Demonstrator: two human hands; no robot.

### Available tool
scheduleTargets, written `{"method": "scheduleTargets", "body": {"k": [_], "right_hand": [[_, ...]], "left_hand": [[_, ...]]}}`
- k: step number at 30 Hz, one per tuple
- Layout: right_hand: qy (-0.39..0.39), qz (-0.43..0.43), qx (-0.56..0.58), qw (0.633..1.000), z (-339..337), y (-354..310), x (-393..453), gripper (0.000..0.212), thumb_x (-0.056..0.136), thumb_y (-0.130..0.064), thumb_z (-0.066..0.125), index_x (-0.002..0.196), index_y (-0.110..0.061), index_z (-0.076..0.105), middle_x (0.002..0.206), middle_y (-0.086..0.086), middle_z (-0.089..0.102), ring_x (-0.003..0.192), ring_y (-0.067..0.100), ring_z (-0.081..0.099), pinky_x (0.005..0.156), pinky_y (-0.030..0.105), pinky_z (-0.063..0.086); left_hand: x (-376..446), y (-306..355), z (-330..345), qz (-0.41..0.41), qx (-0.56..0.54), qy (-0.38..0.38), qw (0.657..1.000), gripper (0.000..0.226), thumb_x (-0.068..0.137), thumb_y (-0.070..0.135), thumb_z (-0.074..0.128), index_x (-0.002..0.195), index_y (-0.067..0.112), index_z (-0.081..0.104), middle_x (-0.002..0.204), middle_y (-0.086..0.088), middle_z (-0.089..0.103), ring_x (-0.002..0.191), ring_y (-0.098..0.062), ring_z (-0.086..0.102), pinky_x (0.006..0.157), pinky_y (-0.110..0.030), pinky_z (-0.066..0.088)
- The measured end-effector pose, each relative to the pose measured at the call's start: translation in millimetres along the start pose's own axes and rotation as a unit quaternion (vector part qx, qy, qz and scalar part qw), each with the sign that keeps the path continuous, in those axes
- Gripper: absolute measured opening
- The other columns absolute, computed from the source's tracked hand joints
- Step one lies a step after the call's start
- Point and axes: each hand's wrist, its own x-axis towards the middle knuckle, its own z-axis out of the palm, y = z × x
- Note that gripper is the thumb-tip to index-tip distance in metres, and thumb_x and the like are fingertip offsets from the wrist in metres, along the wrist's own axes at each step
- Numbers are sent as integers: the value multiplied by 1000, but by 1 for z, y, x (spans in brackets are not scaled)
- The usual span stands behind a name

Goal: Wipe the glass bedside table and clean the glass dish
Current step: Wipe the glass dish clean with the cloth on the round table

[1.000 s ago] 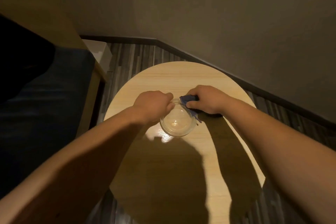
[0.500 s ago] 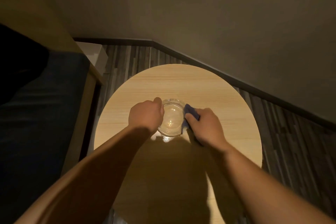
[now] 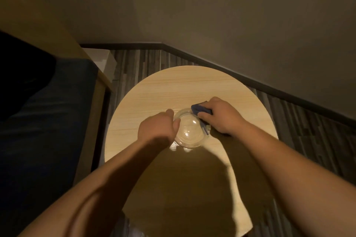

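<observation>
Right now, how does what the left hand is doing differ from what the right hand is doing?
The left hand grips the rim of the glass dish bare and steadies it; the right hand holds a blue cloth. The left hand sits at the dish's left edge, the right hand at its far right edge, pressing the cloth there. Both are curled and meet at the dish on the round table.

Left hand [image 3: 157,128] hiding dish [image 3: 189,132] rim, cloth [image 3: 200,110] mostly under right hand [image 3: 221,116]

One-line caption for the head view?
Left hand steadies glass dish on round table; right hand wipes its rim with blue cloth.
</observation>
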Motion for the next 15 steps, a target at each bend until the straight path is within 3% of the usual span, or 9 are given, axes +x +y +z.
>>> {"method": "scheduleTargets", "body": {"k": [4, 7, 11, 15], "right_hand": [[-88, -77, -63, 991, -26, -8, 23, 27, 92, -32, 58, 115, -22, 67, 92, -3, 51, 87, 22, 53, 80, 39, 46], [-114, -85, -74, 987, -29, -8, 29, 26, 92, -33, 58, 113, -22, 67, 93, 0, 53, 87, 22, 53, 81, 40, 46], [-80, -66, -34, 994, -21, -1, 21, 25, 93, -34, 56, 113, -24, 67, 99, 2, 52, 89, 22, 52, 79, 38, 44], [-8, -6, -4, 1000, -7, 7, 1, 22, 92, -35, 54, 104, -25, 70, 92, 4, 57, 78, 21, 54, 65, 33, 41]], "left_hand": [[23, 6, -4, 99, 34, 14, 994, 31, 100, 42, 30, 99, 18, 50, 84, -3, 61, 72, -27, 55, 56, -34, 37], [25, 11, 4, 94, 56, 20, 994, 30, 101, 38, 29, 102, 16, 49, 82, -4, 62, 69, -29, 55, 54, -33, 35], [19, 14, 12, 59, 49, 36, 996, 30, 101, 38, 27, 103, 17, 48, 82, -3, 62, 69, -27, 56, 55, -32, 38], [18, 17, 11, 50, 46, 36, 997, 30, 101, 38, 27, 102, 17, 49, 80, -3, 62, 66, -27, 54, 54, -32, 36]]}}
